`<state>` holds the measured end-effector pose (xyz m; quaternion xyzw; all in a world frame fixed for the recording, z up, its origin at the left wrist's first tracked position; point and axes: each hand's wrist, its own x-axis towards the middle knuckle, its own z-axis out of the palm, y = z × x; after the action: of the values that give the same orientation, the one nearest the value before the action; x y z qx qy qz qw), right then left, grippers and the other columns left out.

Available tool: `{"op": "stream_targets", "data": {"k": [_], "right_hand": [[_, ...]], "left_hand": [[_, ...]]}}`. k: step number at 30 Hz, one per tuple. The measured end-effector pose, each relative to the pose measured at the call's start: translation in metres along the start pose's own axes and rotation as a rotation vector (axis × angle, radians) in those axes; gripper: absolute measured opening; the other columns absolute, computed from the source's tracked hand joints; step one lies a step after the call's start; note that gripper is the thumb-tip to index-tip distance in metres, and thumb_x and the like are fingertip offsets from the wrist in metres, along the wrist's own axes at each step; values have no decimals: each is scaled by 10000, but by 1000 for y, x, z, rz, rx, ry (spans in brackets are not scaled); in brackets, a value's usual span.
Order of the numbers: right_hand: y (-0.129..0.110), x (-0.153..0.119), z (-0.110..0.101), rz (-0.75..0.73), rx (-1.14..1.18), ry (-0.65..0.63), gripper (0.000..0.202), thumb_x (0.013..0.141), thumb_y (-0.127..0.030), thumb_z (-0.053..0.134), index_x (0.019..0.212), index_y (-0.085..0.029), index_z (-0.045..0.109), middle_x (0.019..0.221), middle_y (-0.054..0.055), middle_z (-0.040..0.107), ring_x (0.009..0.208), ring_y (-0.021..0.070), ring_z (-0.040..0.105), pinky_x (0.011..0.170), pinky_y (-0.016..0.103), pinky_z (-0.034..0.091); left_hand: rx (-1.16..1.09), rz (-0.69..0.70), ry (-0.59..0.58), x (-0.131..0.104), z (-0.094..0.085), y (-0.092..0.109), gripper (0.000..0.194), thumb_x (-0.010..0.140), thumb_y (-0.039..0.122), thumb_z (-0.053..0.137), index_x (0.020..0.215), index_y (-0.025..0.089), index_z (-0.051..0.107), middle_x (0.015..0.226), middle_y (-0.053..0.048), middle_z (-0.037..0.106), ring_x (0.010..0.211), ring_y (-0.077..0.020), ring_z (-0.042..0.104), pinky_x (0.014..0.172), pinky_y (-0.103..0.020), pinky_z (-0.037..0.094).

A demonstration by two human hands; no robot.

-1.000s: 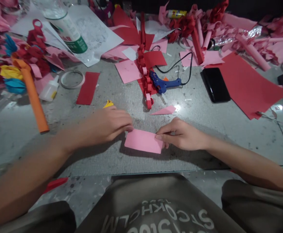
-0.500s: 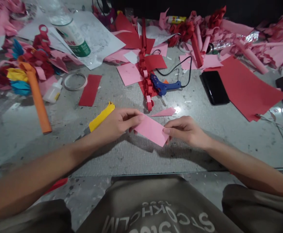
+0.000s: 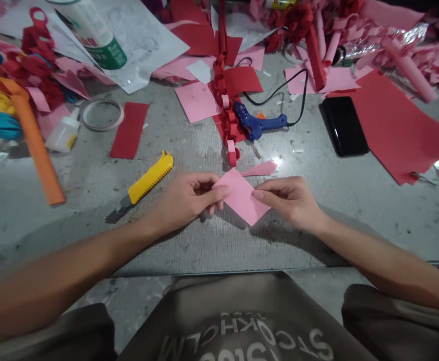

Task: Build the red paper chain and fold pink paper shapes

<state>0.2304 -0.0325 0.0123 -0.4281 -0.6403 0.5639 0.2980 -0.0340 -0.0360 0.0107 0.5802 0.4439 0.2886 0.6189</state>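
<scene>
A small piece of pink paper (image 3: 243,198) is held just above the table's near edge, turned so a corner points toward me. My left hand (image 3: 194,198) pinches its left side between thumb and fingers. At its right edge my right hand (image 3: 289,200) grips it the same way. Beyond the paper lies a thin pink scrap (image 3: 261,169). A chain of red and pink paper loops (image 3: 230,125) runs away from me toward the back. Left of my left hand lies a yellow-handled cutter knife (image 3: 149,178) with its blade out.
A blue glue gun (image 3: 260,124) with a black cord lies beside the chain. At right is a black phone (image 3: 345,126) near a large red sheet (image 3: 403,128). Tape roll (image 3: 102,114), red strip (image 3: 129,130), glue bottle (image 3: 64,133), orange paper roll (image 3: 38,145) and plastic bottle (image 3: 104,47) stand left.
The pink paper has been turned in my hands and now looks squarer, like a diamond. My left hand has shifted slightly, leaving the knife fully visible. The view has tilted downward a little.
</scene>
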Motion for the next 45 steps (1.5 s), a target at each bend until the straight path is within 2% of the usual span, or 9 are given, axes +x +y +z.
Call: {"op": "stream_targets", "data": {"k": [3,9,13,16,19,23,33,39,45], "right_hand": [[-1,-2,1,25,-37,-3,311,1004,-421,758,860,-152,819,749,36,713,654,123,555,589,258,419],[-2,-3,7,-6,-77,-20,449,971,-524,808,728,-156,725,580,-43,455,530,72,299,481,266,233],[-1,-4,7,1,-96,-11,554,1010,-583,746,666,-161,643,585,-37,408,549,79,299,493,277,210],[-1,-4,6,-16,-97,-33,567,1021,-566,740,646,-167,596,582,-44,366,548,76,276,496,280,204],[-2,-4,6,-40,-92,-61,547,1008,-544,768,650,-169,595,584,-49,371,537,71,273,487,277,216],[-4,-4,8,-52,-116,-47,497,981,-559,797,703,-166,672,587,-44,433,535,75,305,481,275,231],[-4,-5,8,-66,-125,-67,574,1018,-551,753,626,-170,577,570,-45,408,522,69,294,484,287,221],[-6,-5,12,-67,-124,-26,518,961,-610,802,716,-168,685,604,-31,475,556,86,339,493,281,253],[-6,-6,13,-119,-130,-9,573,1036,-492,735,600,-176,540,570,-45,355,543,81,288,514,287,254]], "left_hand": [[-29,-23,23,-1,1,-2,356,980,434,788,771,154,720,655,-4,696,516,-84,598,487,-185,489],[-53,-11,32,-4,6,-1,305,942,371,843,753,154,740,662,3,734,530,-84,657,516,-166,545],[-69,13,50,-4,8,1,272,917,367,864,782,153,764,693,-3,756,541,-89,665,520,-174,555],[-63,38,56,-5,10,4,287,955,341,817,746,152,763,657,-3,740,528,-82,657,528,-171,549],[-44,33,38,-7,12,5,283,978,313,783,742,158,766,664,-7,750,533,-81,666,533,-167,540],[-64,-2,-32,-8,15,3,310,975,389,801,759,169,771,681,-17,764,559,-103,694,551,-186,565],[-74,-11,-51,-9,15,3,305,995,365,776,766,164,765,681,-14,756,572,-100,698,563,-184,565],[5,-4,-94,-12,19,5,306,1015,312,719,749,164,747,655,-11,739,547,-97,687,547,-183,542],[61,-9,-114,-12,21,5,332,1020,303,692,717,169,713,615,0,714,515,-96,672,523,-179,521]]}}
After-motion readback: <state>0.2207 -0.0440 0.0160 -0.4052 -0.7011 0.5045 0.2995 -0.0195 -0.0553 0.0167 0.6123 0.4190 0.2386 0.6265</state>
